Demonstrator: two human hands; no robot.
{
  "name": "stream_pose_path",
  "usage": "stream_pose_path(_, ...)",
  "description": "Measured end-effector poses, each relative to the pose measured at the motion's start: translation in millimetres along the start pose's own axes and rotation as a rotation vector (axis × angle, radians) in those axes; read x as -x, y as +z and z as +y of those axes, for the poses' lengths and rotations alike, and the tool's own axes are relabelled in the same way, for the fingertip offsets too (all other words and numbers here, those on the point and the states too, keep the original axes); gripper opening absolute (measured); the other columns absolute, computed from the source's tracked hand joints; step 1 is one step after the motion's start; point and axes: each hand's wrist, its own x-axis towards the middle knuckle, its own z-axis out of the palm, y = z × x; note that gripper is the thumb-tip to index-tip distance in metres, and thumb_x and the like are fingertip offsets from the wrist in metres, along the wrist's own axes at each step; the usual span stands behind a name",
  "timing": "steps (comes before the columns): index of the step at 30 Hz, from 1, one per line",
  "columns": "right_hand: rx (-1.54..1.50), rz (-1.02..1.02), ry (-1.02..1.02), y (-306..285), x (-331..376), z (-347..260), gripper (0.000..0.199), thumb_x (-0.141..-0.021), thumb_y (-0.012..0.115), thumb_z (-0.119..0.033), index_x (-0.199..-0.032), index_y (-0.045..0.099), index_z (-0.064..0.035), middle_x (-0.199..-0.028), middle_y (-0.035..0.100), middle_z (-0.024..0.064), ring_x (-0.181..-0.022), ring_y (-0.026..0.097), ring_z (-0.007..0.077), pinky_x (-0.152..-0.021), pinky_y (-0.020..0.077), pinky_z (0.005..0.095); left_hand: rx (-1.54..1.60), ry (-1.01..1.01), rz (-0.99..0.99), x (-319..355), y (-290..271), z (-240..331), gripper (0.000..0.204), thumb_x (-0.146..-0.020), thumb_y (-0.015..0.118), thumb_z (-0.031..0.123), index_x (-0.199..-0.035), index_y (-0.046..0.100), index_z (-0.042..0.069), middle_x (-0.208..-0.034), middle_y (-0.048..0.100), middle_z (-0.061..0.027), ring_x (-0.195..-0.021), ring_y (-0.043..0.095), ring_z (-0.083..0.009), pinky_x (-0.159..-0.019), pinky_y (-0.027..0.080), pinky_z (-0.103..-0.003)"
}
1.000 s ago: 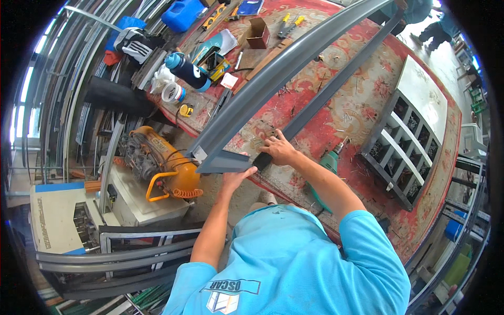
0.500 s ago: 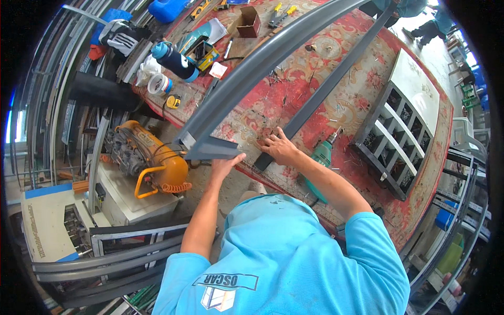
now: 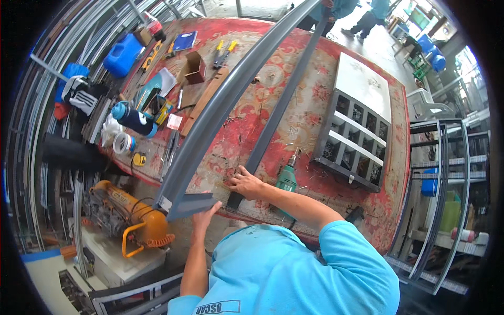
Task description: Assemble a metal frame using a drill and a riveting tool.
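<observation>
One drill near narrow bar

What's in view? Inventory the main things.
table: 1, red, centre
profile: 1, grey, over table
end piece: 1, grey, profile's near end
bar: 1, dark grey, right of profile
drill: 1, green, right of bar
compartment box: 1, dark, table's right
flask: 1, blue, table's left
tape measure: 1, yellow, near flask
carton: 1, brown, beyond flask
compressor: 1, orange, left of table
people: 2, in blue, far end
left hand: 1, bare, at end piece
right hand: 1, bare, on bar
</observation>
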Motion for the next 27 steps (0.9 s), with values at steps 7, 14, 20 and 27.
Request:
stream_pose_path(7,0.109,0.136,-0.056,7.9,-2.4,4.2,0.061,-0.077,0.069,-0.014,-0.136,0.052,-0.0169,-0.12,0.054,0.0081,-0.125,0.051,0.0277,-0.116,0.019,0.066,-0.074,0.041,0.021,4.6,6.2,2.9,0.056,-0.077,0.083,0.028,-0.121,0.062,0.0,-0.119,0.065,-0.0119,-0.114,0.06,-0.0236,-0.098,0.045,-0.037)
stream_pose_path(14,0.014,-0.073,-0.096,-14.8,-1.0,5.0,0.082,-0.075,0.071,-0.013,-0.15,0.038,-0.0175,-0.119,0.056,0.0091,-0.126,0.05,0.0288,-0.112,0.0238,0.0687,0.123,0.01,-0.012,9.2,5.6,12.4,0.049,-0.074,0.085,0.027,-0.109,0.066,-0.001,-0.106,0.068,-0.0112,-0.099,0.065,-0.0239,-0.088,0.049,-0.037)
stream_pose_path(20,0.082,-0.18,-0.046,-16.1,-4.7,-3.2,0.081,-0.073,0.072,-0.013,-0.148,0.041,-0.0181,-0.125,0.056,0.0102,-0.128,0.049,0.0296,-0.111,0.025,0.0687,0.306,-0.107,-0.047,2.5,1.5,12.3,0.047,-0.071,0.087,0.022,-0.107,0.067,-0.001,-0.1,0.07,-0.0096,-0.092,0.066,-0.0192,-0.084,0.051,-0.035)
stream_pose_path(27,-1.07,0.367,0.139,-62.9,-15.0,34.8,0.058,-0.085,0.072,-0.043,-0.132,0.052,-0.0146,-0.129,0.055,0.0114,-0.128,0.049,0.0293,-0.104,0.0401,0.0534,0.21,0.03,0.111,3.7,5.6,-1.4,0.049,-0.071,0.086,0.02,-0.11,0.066,-0.003,-0.102,0.07,-0.0108,-0.092,0.066,-0.0201,-0.086,0.051,-0.035)
